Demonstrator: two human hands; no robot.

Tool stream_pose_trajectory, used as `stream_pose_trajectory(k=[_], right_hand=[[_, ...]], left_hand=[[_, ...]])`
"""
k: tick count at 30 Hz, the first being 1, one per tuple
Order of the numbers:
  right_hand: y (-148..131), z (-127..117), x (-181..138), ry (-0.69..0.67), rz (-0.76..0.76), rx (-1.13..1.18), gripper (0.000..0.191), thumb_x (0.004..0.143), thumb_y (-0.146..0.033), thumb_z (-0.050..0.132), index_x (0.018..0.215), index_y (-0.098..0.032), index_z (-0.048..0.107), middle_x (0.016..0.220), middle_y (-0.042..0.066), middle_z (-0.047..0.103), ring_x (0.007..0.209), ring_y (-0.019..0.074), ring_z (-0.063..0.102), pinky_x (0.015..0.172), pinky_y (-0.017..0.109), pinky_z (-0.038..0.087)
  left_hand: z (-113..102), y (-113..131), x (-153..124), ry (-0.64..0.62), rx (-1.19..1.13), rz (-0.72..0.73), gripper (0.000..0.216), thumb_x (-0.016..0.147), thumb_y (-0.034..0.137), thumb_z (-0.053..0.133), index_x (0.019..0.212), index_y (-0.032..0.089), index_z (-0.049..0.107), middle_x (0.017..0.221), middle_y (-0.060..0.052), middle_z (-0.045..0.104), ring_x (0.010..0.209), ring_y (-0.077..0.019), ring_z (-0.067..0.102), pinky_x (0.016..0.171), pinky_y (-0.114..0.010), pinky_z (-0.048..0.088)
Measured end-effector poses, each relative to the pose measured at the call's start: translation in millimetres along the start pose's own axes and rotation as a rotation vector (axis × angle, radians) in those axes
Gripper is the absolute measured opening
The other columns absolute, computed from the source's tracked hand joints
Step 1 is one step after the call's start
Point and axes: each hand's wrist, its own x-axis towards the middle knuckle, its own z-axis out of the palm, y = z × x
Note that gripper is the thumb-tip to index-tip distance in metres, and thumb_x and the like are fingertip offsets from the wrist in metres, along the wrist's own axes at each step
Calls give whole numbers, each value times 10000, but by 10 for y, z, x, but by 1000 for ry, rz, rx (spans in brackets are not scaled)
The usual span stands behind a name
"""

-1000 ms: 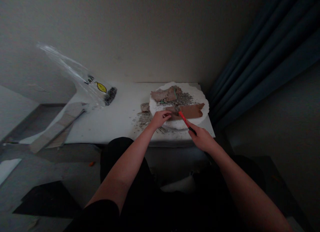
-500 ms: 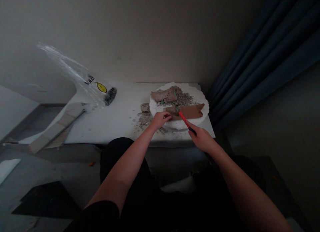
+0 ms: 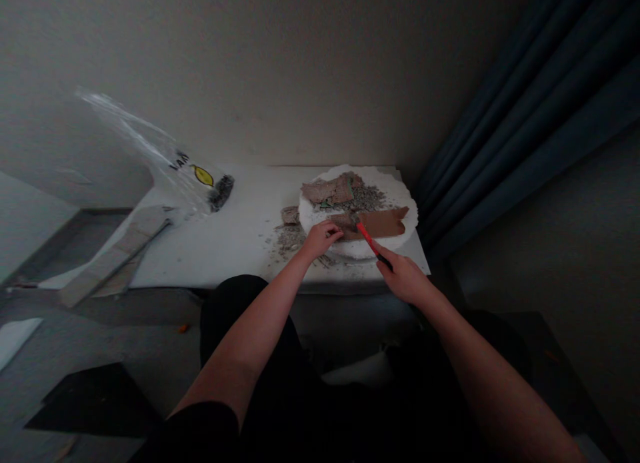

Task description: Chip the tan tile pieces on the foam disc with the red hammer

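In the head view my right hand (image 3: 403, 273) is closed around the black grip of a red-handled tool (image 3: 366, 236). The tool's far end rests at a flat brown strip (image 3: 384, 224), but its head is too dim to make out. Grey crust covers the strip's left part. At that left end my left hand (image 3: 321, 240) is closed, fingertips pinched at the near edge of the strip. Both lie over a white, rough-edged round slab (image 3: 411, 213). Behind the strip are a crusted brown piece (image 3: 330, 188) and a heap of grey crumbs (image 3: 370, 196).
A white-topped low table (image 3: 240, 250) carries everything, with more crumbs (image 3: 290, 240) and a small crusted lump (image 3: 290, 215) left of the slab. Farther left are a clear plastic bag (image 3: 170, 156) and a long board (image 3: 115, 253). A dark curtain (image 3: 520, 116) hangs at right.
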Motion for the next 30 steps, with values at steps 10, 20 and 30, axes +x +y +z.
stream_pose_trajectory(k=[10,20,30], right_hand=[[-9,-13,0,3,1,8,626,956,-233,458,1572,-267,351,1189,102,731,1009,307,694,854,382,503],[-45,-34,-49,61,-19,122,586,951,-243,487,1535,-250,431,1175,96,738,987,284,699,884,381,511],[-292,-89,-150,40,-88,251,560,971,-264,467,1530,-243,435,1276,109,694,1126,291,666,971,439,503]], left_hand=[[19,-23,-10,21,-4,31,175,885,323,641,798,176,672,828,-18,638,801,-139,589,775,-294,475],[19,-35,1,-10,72,69,192,898,326,616,804,166,669,840,-32,624,777,-139,579,716,-272,468],[52,-37,-19,-10,88,44,192,887,321,635,804,154,683,843,-47,640,726,-134,579,701,-272,448]])
